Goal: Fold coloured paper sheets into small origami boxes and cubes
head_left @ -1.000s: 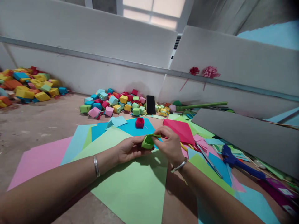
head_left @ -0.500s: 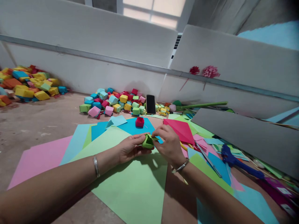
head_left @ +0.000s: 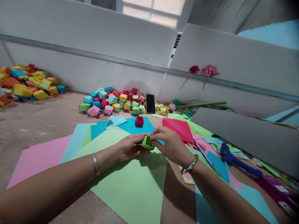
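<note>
A small green folded paper box [head_left: 147, 142], its hollow side toward me, is held between both hands above the light green paper sheet [head_left: 130, 186]. My left hand [head_left: 130, 147] grips its left side, thumb on the upper edge and fingers underneath. At the right wall, the fingertips of my right hand [head_left: 167, 141] pinch the rim. Just beyond them, a red paper box [head_left: 139, 121] sits on a blue paper sheet [head_left: 126, 126].
Piles of coloured paper boxes [head_left: 30, 81] [head_left: 114, 101] lie along the wall, beside a phone [head_left: 150, 103]. To the right are scissors [head_left: 207, 158], a blue-handled glue gun [head_left: 240, 163], paper scraps and a grey board [head_left: 247, 137]. Pink sheets [head_left: 39, 158] spread at left.
The green flap that stood out at the box's right side now lies in at the wall, and the opening looks squarer. My right hand has shifted slightly, its wrist farther right.
</note>
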The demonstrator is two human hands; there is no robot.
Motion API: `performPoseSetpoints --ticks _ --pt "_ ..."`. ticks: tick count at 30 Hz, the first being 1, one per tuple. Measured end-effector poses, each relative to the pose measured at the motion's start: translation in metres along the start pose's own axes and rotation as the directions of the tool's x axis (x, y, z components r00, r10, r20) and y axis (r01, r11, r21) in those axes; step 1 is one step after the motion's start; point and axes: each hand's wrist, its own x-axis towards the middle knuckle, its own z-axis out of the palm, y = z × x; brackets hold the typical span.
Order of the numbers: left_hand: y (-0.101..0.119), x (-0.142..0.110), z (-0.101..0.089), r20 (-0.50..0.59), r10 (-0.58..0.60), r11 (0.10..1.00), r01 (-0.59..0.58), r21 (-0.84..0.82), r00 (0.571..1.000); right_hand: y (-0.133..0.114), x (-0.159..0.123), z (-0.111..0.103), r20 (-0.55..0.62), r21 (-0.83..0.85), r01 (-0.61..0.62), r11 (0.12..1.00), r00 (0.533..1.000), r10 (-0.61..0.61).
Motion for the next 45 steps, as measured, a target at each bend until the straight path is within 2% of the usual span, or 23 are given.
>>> performPoseSetpoints --ticks 5,7,11,14,20,26,30,36,45 --pt "0.0 -0.003 0.003 -0.019 -0.009 0.997 0.011 0.079 1.0 -0.005 0.001 0.006 -0.03 -0.103 -0.185 0.977 0.983 0.183" --pt "0.0 -0.004 0.004 -0.03 0.0 0.995 0.003 0.102 1.0 -0.005 0.001 0.006 -0.003 -0.1 -0.204 0.974 0.979 0.205" --pt "-0.001 -0.005 0.006 -0.016 0.002 0.993 0.0 0.12 1.0 -0.005 0.0 0.006 0.074 -0.167 -0.124 0.978 0.988 0.138" --pt "-0.001 -0.007 0.008 0.012 -0.018 0.993 0.017 0.114 1.0 -0.005 0.001 0.009 0.061 -0.267 -0.096 0.959 0.991 0.116" --pt "-0.001 -0.009 0.013 0.049 -0.131 0.991 0.131 0.001 0.99 -0.005 0.0 0.015 0.052 -0.336 -0.041 0.941 0.997 0.062" --pt "-0.002 -0.005 0.012 0.028 -0.127 0.991 0.128 -0.048 0.992 -0.01 0.001 0.009 0.09 -0.453 0.013 0.891 0.995 0.031" --pt "-0.003 -0.004 0.008 0.036 -0.152 0.987 0.153 -0.044 0.988 -0.014 0.001 0.004 0.155 -0.432 0.067 0.899 0.988 0.001" --pt "-0.001 -0.009 0.011 0.085 -0.238 0.968 0.244 -0.067 0.968 -0.012 -0.001 0.011 0.082 -0.415 0.065 0.907 0.996 -0.034" --pt "-0.005 -0.009 0.008 0.069 -0.244 0.965 0.249 -0.082 0.967 -0.004 -0.002 0.01 0.116 -0.338 0.044 0.94 0.993 -0.004"
